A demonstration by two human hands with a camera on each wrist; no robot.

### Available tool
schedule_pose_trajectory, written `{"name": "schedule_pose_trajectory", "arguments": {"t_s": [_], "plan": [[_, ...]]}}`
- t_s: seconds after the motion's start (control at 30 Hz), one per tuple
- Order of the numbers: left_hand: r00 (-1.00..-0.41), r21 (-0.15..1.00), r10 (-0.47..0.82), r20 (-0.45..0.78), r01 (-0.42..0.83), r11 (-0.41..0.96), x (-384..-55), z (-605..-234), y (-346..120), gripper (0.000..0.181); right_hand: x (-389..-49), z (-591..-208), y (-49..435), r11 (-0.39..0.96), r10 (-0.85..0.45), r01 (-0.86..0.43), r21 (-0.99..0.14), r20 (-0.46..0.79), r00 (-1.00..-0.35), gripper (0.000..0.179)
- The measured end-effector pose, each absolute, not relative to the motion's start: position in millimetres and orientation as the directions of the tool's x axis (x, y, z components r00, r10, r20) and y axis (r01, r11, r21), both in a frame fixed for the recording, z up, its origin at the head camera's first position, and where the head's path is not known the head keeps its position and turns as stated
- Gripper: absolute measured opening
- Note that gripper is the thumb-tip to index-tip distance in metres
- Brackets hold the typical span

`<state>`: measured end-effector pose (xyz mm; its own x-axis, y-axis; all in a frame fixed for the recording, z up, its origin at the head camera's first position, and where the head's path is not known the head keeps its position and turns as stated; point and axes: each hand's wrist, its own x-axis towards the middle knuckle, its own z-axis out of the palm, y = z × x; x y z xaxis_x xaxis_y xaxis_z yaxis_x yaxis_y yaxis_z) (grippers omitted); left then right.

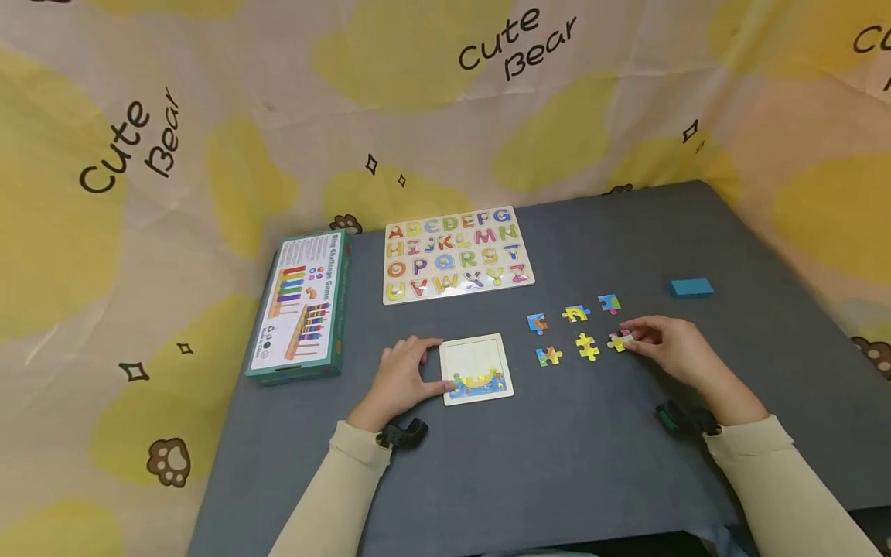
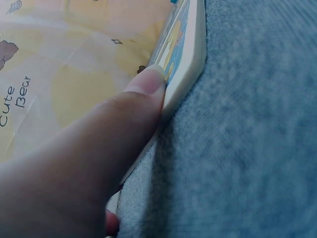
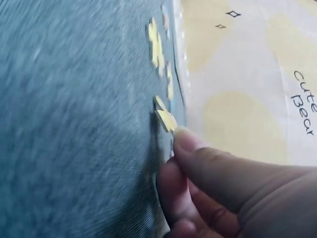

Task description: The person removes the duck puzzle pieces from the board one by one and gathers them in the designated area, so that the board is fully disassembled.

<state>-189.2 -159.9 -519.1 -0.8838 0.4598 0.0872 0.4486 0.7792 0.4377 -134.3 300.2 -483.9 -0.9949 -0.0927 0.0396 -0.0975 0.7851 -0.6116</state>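
In the head view my left hand (image 1: 400, 377) holds the left side of a small square puzzle board (image 1: 476, 348), its index finger at the upper left corner. The thumb (image 2: 146, 89) rests on the board's edge in the left wrist view. Part of a picture fills the bottom of the board; the upper part shows bare wood. My right hand (image 1: 674, 348) pinches a jigsaw piece (image 3: 166, 120) between thumb and fingers, tilted up from the cloth in the right wrist view. Several loose pieces lie nearby, including a yellow piece (image 1: 588, 346) and an arched one (image 1: 575, 312).
Behind the small board lies a wooden alphabet board (image 1: 458, 255). A green-edged game box (image 1: 299, 305) lies at the left, and a blue block (image 1: 692, 288) sits at the right. Grey cloth covers the table (image 1: 557, 472); a printed curtain (image 1: 431, 100) hangs behind it.
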Motion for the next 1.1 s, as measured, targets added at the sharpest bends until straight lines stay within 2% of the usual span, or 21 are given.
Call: {"name": "schedule_pose_trajectory", "arguments": {"t_s": [0.27,0.4,0.53,0.63,0.73,0.87,0.97,1.1], "plan": [[-0.887,0.42,0.447,0.114,0.451,0.788,-186,-521,-164,0.082,-135,-488,299,0.848,-0.11,-0.142,-0.51,0.092,-0.99,0.033],[-0.894,0.427,0.436,0.103,0.436,0.792,-185,-519,-164,0.069,-131,-477,286,0.856,-0.116,-0.18,-0.484,0.158,-0.981,0.037],[-0.904,0.458,0.409,0.125,0.418,0.784,-187,-517,-161,0.05,-130,-451,244,0.832,-0.155,-0.268,-0.485,0.259,-0.953,0.035],[-0.906,0.466,0.395,0.154,0.419,0.779,-188,-517,-159,0.043,-132,-439,195,0.768,-0.27,-0.39,-0.509,0.295,-0.917,0.029],[-0.909,0.462,0.381,0.169,0.415,0.784,-189,-517,-158,0.04,-135,-442,143,0.666,-0.426,-0.505,-0.549,0.276,-0.862,0.022],[-0.913,0.455,0.366,0.179,0.407,0.792,-189,-518,-157,0.038,-142,-460,92,0.585,-0.574,-0.564,-0.583,0.193,-0.795,0.018],[-0.913,0.465,0.37,0.174,0.407,0.786,-189,-518,-155,0.037,-144,-475,73,0.61,-0.593,-0.548,-0.572,0.129,-0.795,0.02],[-0.914,0.474,0.371,0.163,0.403,0.783,-186,-518,-154,0.037,-143,-490,66,0.657,-0.557,-0.508,-0.557,0.094,-0.825,0.024]]}}
